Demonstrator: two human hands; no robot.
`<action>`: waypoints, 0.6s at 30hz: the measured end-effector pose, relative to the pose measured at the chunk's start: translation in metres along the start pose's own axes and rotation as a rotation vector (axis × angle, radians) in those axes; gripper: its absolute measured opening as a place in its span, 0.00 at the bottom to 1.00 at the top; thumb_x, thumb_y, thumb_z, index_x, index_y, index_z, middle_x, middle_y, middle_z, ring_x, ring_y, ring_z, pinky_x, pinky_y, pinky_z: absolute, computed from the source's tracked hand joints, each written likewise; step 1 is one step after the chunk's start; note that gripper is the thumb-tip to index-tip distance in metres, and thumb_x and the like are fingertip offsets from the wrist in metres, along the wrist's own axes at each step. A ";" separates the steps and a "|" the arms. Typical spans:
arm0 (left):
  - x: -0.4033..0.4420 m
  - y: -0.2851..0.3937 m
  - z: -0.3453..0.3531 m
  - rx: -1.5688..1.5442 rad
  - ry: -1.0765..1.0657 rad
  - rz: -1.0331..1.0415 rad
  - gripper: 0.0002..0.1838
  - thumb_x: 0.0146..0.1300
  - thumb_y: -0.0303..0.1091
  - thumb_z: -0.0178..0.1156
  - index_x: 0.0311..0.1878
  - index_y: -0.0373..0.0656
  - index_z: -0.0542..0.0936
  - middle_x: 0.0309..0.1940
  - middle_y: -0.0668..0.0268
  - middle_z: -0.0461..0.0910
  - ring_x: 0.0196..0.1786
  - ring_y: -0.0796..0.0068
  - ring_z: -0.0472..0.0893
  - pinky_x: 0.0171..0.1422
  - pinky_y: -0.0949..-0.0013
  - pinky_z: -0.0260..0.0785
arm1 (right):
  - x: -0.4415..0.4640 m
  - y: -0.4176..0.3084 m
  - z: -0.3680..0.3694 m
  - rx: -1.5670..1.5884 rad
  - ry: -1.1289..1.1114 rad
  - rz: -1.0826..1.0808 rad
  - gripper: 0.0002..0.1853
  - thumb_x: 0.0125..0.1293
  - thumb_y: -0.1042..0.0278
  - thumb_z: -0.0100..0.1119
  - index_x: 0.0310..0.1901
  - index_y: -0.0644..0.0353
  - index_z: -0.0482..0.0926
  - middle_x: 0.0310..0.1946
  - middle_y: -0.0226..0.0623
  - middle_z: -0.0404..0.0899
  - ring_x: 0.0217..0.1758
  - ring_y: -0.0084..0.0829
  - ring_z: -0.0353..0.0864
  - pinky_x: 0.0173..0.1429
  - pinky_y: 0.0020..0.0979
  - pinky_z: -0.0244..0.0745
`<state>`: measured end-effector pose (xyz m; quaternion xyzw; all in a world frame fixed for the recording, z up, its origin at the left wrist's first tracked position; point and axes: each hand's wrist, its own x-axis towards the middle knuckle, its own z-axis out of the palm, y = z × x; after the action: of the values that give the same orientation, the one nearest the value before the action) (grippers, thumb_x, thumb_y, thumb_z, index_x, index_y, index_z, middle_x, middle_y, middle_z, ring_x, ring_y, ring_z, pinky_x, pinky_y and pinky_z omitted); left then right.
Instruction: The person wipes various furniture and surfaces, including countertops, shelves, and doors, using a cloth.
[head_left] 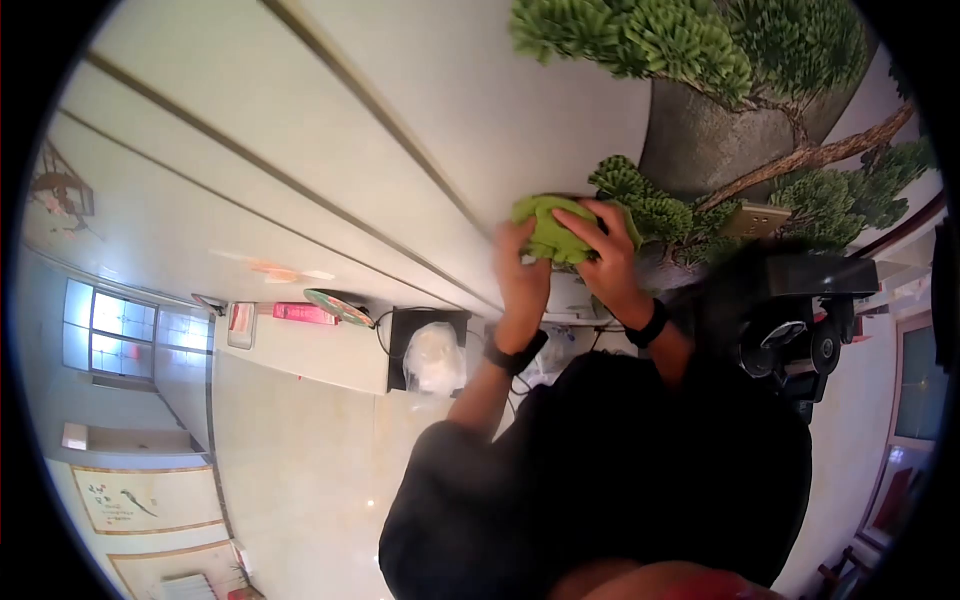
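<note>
Both my hands are on a bright green cloth (555, 228), which is bunched up against a pale panel with beige strips (400, 130). My left hand (518, 265) grips its left side; the fingers are slightly blurred. On the right side, my right hand (608, 245) has its fingers bent over the cloth, pressing it. A dark band (648, 325) is around my right wrist, and another band (515, 355) is around the left. Just right of my right hand are the green needle clusters of a bonsai-like pine (650, 205), close to the cloth. Part of the cloth is hidden under my fingers.
A brown branch (820, 155) crosses a grey rounded panel (700, 135), with a gold-coloured plate (757, 220) below. Black equipment (800, 320) stands at right. To the left are a white plastic bag (435, 358), a pink box (305, 313) and a round decorated object (338, 307).
</note>
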<state>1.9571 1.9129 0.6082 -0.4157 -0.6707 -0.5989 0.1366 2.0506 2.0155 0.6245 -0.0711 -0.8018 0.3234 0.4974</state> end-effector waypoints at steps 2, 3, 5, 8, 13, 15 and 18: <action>0.018 0.011 0.010 -0.075 0.035 0.037 0.29 0.40 0.11 0.62 0.51 0.39 0.79 0.44 0.55 0.77 0.48 0.52 0.79 0.49 0.60 0.74 | 0.017 -0.003 -0.015 0.004 0.060 -0.054 0.31 0.45 0.86 0.64 0.54 0.52 0.84 0.51 0.42 0.75 0.52 0.43 0.75 0.54 0.36 0.74; 0.028 0.018 0.018 -0.067 0.029 0.110 0.29 0.40 0.11 0.62 0.51 0.41 0.79 0.44 0.56 0.76 0.46 0.53 0.79 0.47 0.60 0.74 | 0.025 -0.004 -0.027 -0.012 0.115 -0.069 0.30 0.45 0.85 0.65 0.54 0.52 0.84 0.50 0.42 0.75 0.52 0.43 0.75 0.54 0.36 0.74; 0.047 0.039 0.033 -0.056 0.023 0.252 0.30 0.40 0.12 0.62 0.51 0.44 0.80 0.43 0.57 0.76 0.43 0.54 0.80 0.43 0.60 0.74 | 0.037 -0.006 -0.049 -0.050 0.214 -0.100 0.29 0.46 0.84 0.67 0.53 0.52 0.85 0.49 0.43 0.74 0.50 0.43 0.76 0.55 0.36 0.74; 0.069 0.087 0.055 0.010 -0.095 0.366 0.30 0.40 0.16 0.64 0.52 0.51 0.81 0.42 0.61 0.75 0.38 0.57 0.80 0.36 0.61 0.74 | 0.036 0.015 -0.078 -0.116 0.398 -0.108 0.25 0.49 0.79 0.70 0.53 0.58 0.83 0.49 0.45 0.74 0.50 0.44 0.76 0.54 0.37 0.74; 0.052 0.085 0.092 -0.036 -0.202 0.362 0.29 0.43 0.23 0.68 0.53 0.56 0.81 0.42 0.65 0.74 0.34 0.62 0.80 0.30 0.63 0.74 | 0.018 0.041 -0.102 -0.140 0.483 -0.111 0.24 0.54 0.76 0.68 0.55 0.62 0.80 0.49 0.45 0.73 0.51 0.45 0.75 0.55 0.39 0.72; 0.039 0.071 0.096 -0.019 -0.255 0.356 0.29 0.44 0.24 0.69 0.53 0.56 0.81 0.42 0.66 0.74 0.34 0.62 0.80 0.30 0.63 0.75 | -0.001 0.055 -0.097 -0.173 0.474 -0.091 0.24 0.55 0.76 0.68 0.56 0.61 0.79 0.48 0.45 0.72 0.51 0.45 0.75 0.56 0.39 0.71; 0.023 0.045 0.092 0.019 -0.333 0.350 0.30 0.43 0.23 0.68 0.53 0.56 0.81 0.43 0.66 0.75 0.35 0.63 0.81 0.32 0.62 0.76 | -0.034 0.073 -0.081 -0.143 0.408 -0.004 0.25 0.52 0.77 0.70 0.55 0.60 0.79 0.48 0.43 0.70 0.51 0.44 0.73 0.56 0.40 0.70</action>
<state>2.0044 2.0036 0.6328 -0.6172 -0.6072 -0.4833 0.1297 2.1206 2.0937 0.5797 -0.1687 -0.7055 0.2433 0.6439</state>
